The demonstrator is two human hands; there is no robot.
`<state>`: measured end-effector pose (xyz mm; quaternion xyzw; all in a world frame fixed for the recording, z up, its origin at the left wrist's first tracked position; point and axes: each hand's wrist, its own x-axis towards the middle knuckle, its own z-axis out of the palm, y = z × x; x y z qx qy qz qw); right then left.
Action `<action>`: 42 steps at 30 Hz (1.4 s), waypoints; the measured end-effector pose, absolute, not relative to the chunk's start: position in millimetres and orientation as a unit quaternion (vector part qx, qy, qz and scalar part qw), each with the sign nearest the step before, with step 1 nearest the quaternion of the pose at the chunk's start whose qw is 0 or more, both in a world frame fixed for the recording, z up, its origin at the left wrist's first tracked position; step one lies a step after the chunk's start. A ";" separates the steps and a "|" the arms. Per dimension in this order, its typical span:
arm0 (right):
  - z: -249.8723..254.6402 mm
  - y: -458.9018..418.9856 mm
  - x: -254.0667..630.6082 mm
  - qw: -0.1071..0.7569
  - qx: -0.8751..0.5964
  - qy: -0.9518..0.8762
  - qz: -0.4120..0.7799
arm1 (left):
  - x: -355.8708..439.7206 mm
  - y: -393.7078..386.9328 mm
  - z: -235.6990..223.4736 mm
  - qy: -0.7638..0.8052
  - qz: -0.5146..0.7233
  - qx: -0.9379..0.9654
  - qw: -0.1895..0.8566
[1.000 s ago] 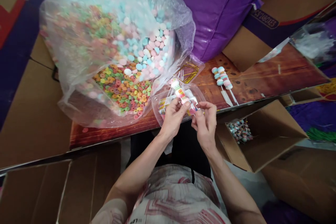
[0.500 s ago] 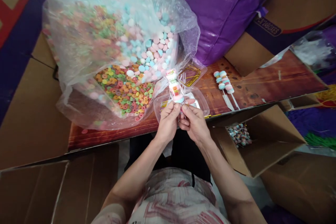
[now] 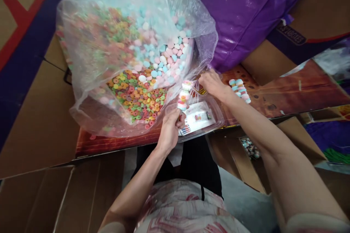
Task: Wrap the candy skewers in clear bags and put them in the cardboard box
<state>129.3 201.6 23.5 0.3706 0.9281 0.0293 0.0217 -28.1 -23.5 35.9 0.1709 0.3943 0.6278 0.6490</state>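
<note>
My left hand (image 3: 172, 122) is closed round the lower end of a candy skewer (image 3: 183, 96) in clear wrapping, its pink, white and blue sweets standing upward. My right hand (image 3: 212, 83) is at the small tray of gold twist ties (image 3: 201, 91), its fingers bent down and pressed together. What they pinch, if anything, is hidden. Just below lies a clear plastic tray (image 3: 218, 116) with printed labels (image 3: 199, 117) in it. Thin white sticks (image 3: 194, 96) show between the hands.
A large clear bag (image 3: 90, 113) holds candy rings (image 3: 136, 96) and pastel sweets (image 3: 171, 58). Finished-looking skewers (image 3: 240, 89) lie right on the wooden-patterned table (image 3: 268, 94). A purple bag (image 3: 240, 14) stands behind. Below the table edge, an open carton (image 3: 298, 138) contains more skewers (image 3: 250, 148).
My right hand has left the skewer and moved up and right to the gold twist ties. My left hand keeps hold of the skewer. The view has shifted slightly.
</note>
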 end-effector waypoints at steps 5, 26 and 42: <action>13.4 215.9 134.9 0.009 0.354 0.935 -0.009 | -30.8 -23.7 34.7 0.382 0.616 0.163 0.669; 36.9 15.3 104.7 -0.573 0.454 0.501 -0.464 | 0.0 -18.1 29.6 0.376 0.675 0.179 0.609; 32.8 -13.4 117.0 -0.518 0.513 0.551 -0.406 | 8.0 -28.4 21.8 0.380 0.655 0.260 0.599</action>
